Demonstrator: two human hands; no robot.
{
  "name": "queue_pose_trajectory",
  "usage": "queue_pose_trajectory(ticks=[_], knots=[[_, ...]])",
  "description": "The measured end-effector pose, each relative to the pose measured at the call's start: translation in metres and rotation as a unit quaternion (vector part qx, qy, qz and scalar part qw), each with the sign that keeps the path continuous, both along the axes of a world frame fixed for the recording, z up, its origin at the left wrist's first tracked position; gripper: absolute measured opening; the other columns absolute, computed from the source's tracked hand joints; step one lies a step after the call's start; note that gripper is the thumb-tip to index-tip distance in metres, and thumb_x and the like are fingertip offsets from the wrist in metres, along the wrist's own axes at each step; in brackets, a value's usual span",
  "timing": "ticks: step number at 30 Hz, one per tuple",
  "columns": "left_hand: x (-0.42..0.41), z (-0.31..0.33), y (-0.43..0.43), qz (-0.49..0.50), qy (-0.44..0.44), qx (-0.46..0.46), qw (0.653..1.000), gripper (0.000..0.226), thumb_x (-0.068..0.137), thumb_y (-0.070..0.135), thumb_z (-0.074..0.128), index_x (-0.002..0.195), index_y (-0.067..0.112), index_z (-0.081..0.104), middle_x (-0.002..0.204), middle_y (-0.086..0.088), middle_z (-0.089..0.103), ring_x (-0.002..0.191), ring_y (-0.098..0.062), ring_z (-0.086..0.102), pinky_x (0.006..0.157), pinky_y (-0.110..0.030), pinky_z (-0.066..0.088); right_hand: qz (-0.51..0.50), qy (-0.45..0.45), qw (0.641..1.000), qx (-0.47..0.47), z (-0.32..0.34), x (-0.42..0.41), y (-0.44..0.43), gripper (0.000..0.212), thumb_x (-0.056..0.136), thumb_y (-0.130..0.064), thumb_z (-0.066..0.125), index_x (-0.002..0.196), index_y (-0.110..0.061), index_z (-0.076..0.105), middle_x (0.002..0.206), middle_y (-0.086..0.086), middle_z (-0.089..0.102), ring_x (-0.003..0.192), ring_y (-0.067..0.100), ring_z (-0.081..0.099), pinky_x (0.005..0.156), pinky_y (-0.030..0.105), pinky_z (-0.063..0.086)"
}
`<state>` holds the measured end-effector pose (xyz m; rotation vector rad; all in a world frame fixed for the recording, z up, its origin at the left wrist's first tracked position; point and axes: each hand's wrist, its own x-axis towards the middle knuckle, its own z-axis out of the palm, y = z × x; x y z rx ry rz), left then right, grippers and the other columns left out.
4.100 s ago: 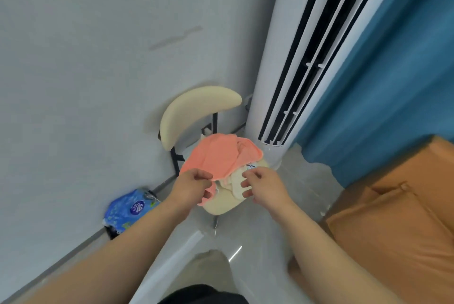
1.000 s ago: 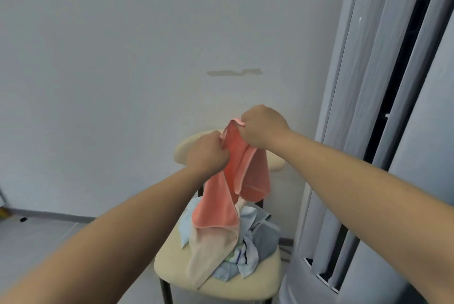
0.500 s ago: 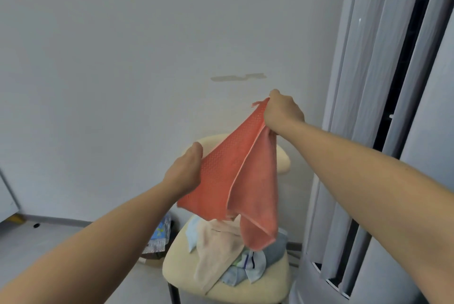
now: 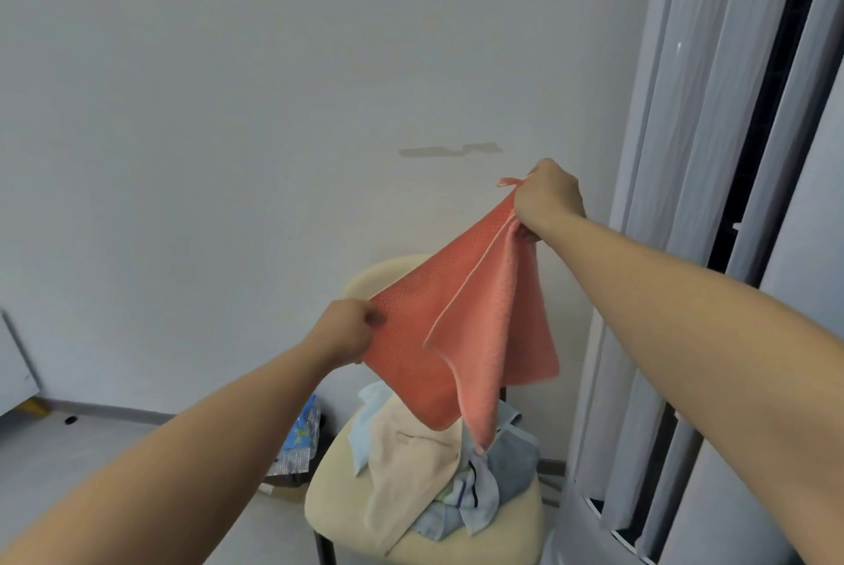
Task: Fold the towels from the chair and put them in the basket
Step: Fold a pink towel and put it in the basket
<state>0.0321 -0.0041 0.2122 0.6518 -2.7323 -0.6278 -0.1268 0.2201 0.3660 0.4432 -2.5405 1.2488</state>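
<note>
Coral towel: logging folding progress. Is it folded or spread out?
Spread, not neatly folded: the coral towel hangs stretched between the left hand and the raised right hand, one flap drooping.

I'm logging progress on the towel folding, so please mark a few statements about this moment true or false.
1. The left hand and the right hand both grip the coral towel. True.
2. The coral towel lies flat on the floor. False: it hangs in the air above the chair.
3. The right hand holds its corner higher than the left hand holds its edge. True.
4. The chair seat holds no other towels. False: a beige towel and bluish cloths are piled there.
</note>
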Motion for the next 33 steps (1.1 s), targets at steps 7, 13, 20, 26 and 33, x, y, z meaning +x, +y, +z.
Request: queue_pose_trajectory(ticks=[7, 13, 20, 26, 33], knots=[[-0.011, 0.008, 0.048, -0.140, 0.084, 0.202, 0.966, 0.015, 0.087, 0.047, 0.074, 0.099, 0.038, 0.072, 0.092, 0.011, 0.074, 0.083, -0.011, 0.072, 0.076, -0.033, 0.063, 0.022, -0.011, 0.998, -0.049, 0.002, 0.001, -0.007, 0.039, 0.082, 0.002, 0.027, 0.109, -0.015, 0.050, 0.093, -0.010, 0.072, 0.081, 0.019, 0.064, 0.075, 0.043, 0.062], [-0.028, -0.009, 0.077, -0.166, 0.021, 0.041, 0.985, 0.026, 0.084, 0.045, 0.070, 0.075, 0.022, 0.065, 0.074, 0.005, 0.065, 0.065, -0.013, 0.062, 0.059, -0.029, 0.051, 0.023, -0.004, 0.999, -0.049, -0.003, 0.000, -0.010, 0.034, 0.086, 0.005, 0.036, 0.110, -0.013, 0.051, 0.088, -0.007, 0.071, 0.083, 0.017, 0.061, 0.074, 0.034, 0.055], [-0.027, 0.010, 0.043, -0.074, 0.035, -0.009, 0.997, 0.032, 0.081, 0.023, 0.052, 0.054, 0.010, 0.039, 0.053, 0.000, 0.036, 0.054, -0.018, 0.033, 0.056, -0.032, 0.029, -0.020, -0.078, 0.997, 0.018, -0.013, -0.023, 0.020, 0.014, 0.089, -0.018, 0.068, 0.088, -0.005, 0.070, 0.085, 0.014, 0.073, 0.076, 0.032, 0.072, 0.072, 0.041, 0.062], [-0.014, 0.055, 0.002, -0.045, -0.004, -0.049, 0.998, 0.028, 0.091, 0.031, 0.062, 0.081, 0.010, 0.078, 0.067, -0.002, 0.070, 0.065, -0.017, 0.065, 0.065, -0.026, 0.051, -0.012, -0.237, 0.940, 0.244, -0.035, -0.041, 0.044, 0.021, 0.091, -0.020, 0.071, 0.077, -0.005, 0.069, 0.061, 0.010, 0.069, 0.058, 0.023, 0.066, 0.062, 0.031, 0.059], [-0.006, 0.088, -0.013, -0.025, -0.013, -0.113, 0.993, 0.019, 0.080, 0.019, 0.060, 0.072, 0.012, 0.077, 0.071, -0.010, 0.070, 0.064, -0.019, 0.056, 0.063, -0.036, 0.054, -0.011, -0.206, 0.914, 0.350, -0.054, -0.040, 0.041, 0.021, 0.093, -0.029, 0.058, 0.090, -0.008, 0.064, 0.100, 0.005, 0.067, 0.083, 0.024, 0.073, 0.082, 0.036, 0.060]])
